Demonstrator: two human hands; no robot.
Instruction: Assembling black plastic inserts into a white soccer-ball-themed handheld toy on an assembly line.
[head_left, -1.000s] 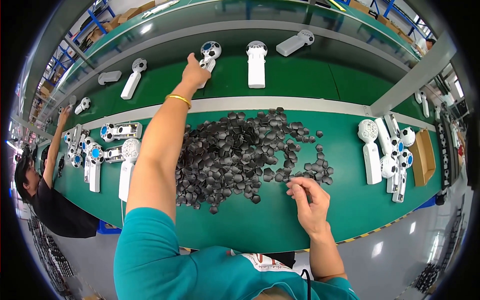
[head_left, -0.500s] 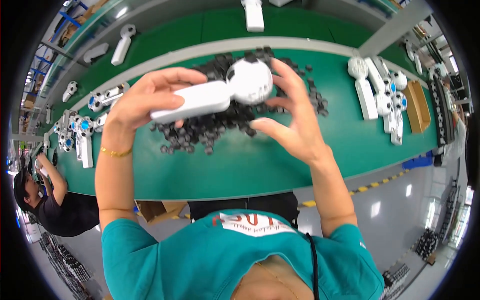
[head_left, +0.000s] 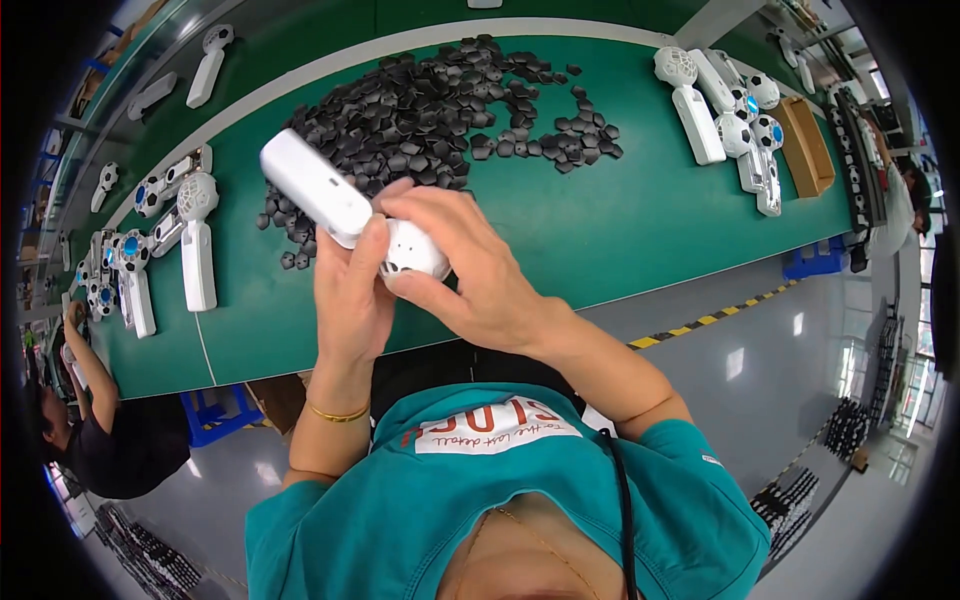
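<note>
A white handheld fan (head_left: 312, 185) with a round, football-like head is between my hands, over the near side of the green table. My left hand (head_left: 350, 302) is closed around it where handle and head meet, thumb up beside the head. The fingers of my right hand (head_left: 485, 265) wrap over the head and cover much of it. The handle points up and to the left, a small slot showing in its face. Beyond it spreads a heap of small black plastic pieces (head_left: 390, 120), many of them five-sided.
White fans (head_left: 198, 265) lie on the left of the table, and more fans (head_left: 697, 125) on the right beside an open cardboard box (head_left: 806, 150). A co-worker (head_left: 110, 430) is at the far left. A blue stool (head_left: 222, 415) stands below the table edge.
The fan has come nearer to me and turned, its head now lower right. My right hand has closed over the head, and my left has shifted from the handle toward the neck.
</note>
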